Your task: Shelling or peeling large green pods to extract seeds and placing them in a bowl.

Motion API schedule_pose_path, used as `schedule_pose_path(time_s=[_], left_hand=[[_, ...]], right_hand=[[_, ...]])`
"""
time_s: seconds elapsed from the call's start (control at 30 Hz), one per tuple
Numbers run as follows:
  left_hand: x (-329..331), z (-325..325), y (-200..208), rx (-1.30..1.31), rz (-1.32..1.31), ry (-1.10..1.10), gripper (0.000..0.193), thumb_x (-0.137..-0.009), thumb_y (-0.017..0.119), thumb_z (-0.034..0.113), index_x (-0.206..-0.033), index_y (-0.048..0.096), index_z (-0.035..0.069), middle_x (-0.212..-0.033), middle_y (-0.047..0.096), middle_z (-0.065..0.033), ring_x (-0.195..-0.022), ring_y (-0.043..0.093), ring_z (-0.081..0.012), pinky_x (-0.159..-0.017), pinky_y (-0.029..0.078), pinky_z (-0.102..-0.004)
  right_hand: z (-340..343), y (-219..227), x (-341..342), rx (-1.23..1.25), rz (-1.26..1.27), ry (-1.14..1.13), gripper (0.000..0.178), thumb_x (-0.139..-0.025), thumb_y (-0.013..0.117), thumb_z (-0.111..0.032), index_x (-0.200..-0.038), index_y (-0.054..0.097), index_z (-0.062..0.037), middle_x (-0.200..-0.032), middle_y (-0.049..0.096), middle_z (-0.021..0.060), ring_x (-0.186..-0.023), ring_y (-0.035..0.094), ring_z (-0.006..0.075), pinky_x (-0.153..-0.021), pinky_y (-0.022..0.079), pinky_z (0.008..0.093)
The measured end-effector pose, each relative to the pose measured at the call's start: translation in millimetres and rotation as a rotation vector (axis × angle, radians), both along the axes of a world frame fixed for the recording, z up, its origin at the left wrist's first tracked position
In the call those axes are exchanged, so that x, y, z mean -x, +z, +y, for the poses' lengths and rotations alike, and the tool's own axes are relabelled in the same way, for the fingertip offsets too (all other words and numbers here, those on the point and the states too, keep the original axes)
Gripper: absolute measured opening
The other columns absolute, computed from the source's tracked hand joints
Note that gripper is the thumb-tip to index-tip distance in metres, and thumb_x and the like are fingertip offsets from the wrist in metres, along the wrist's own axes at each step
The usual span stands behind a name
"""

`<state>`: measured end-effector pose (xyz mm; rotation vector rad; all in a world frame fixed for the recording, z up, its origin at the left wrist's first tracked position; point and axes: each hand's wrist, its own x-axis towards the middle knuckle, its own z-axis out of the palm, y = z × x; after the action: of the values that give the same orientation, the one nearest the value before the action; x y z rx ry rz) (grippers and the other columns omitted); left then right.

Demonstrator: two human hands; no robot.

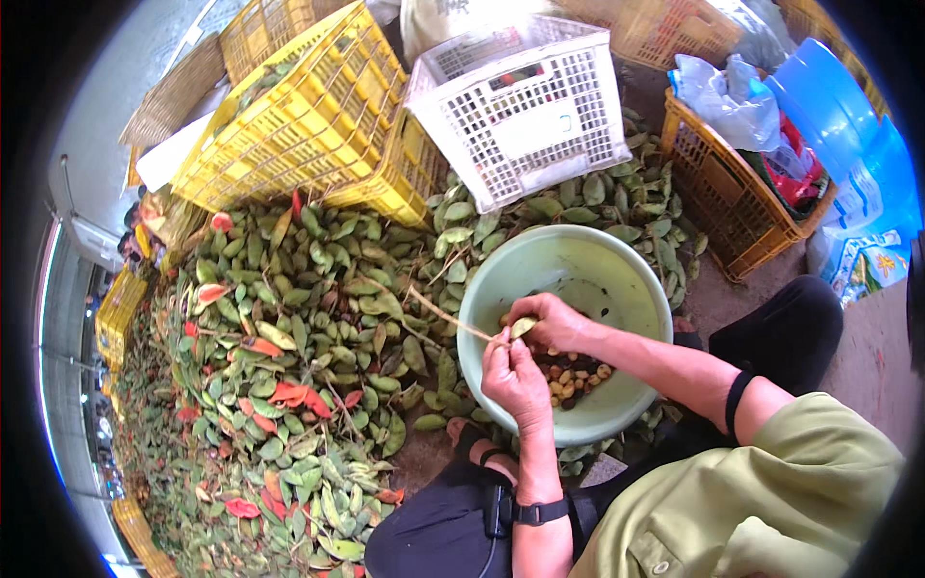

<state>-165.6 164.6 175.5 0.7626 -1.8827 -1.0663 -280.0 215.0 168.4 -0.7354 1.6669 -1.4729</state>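
My left hand (517,383) is closed on a thin brown twig (448,319) that sticks out up and to the left past the bowl's rim. My right hand (557,325) pinches a small green pod (523,328), which lies against the left fingertips as well. Both hands are over a pale green plastic bowl (631,265). Under them in the bowl lie several yellow and dark brown seeds (568,374), partly hidden by my right hand and forearm.
A large heap of green pods (318,260) with some red-orange opened ones (301,397) spreads to the left. Beyond the bowl stand yellow crates (308,125) and a white crate (525,125). An orange crate (727,207) with bags and blue plastic containers (833,96) are at right.
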Motion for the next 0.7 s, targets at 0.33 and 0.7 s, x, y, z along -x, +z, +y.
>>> schedule_pose_path(time_s=[0.33,0.7], left_hand=[[-26.8,-57.2,6.5,-0.611,0.38,0.124,0.023,-0.083,0.053,-0.005,-0.104,0.062,-0.01,-0.097,0.066,-0.0155,-0.084,0.063,-0.0209,-0.079,0.052,-0.0317],[-22.4,-73.8,55.5,-0.78,0.473,-0.041,0.025,-0.082,0.049,0.002,-0.101,0.06,-0.008,-0.095,0.063,-0.0155,-0.083,0.065,-0.0259,-0.073,0.057,-0.0363]], right_hand=[[-7.1,-2.8,11.1,-0.071,0.472,0.217,0.023,-0.083,0.061,-0.02,-0.098,0.067,-0.0037,-0.086,0.067,0.0166,-0.082,0.065,0.0298,-0.076,0.051,0.039],[-32.6,63.8,-6.0,0.283,0.466,0.264,0.041,-0.081,0.072,-0.031,-0.103,0.059,0.001,-0.08,0.063,0.0172,-0.074,0.06,0.0237,-0.069,0.049,0.0384]])
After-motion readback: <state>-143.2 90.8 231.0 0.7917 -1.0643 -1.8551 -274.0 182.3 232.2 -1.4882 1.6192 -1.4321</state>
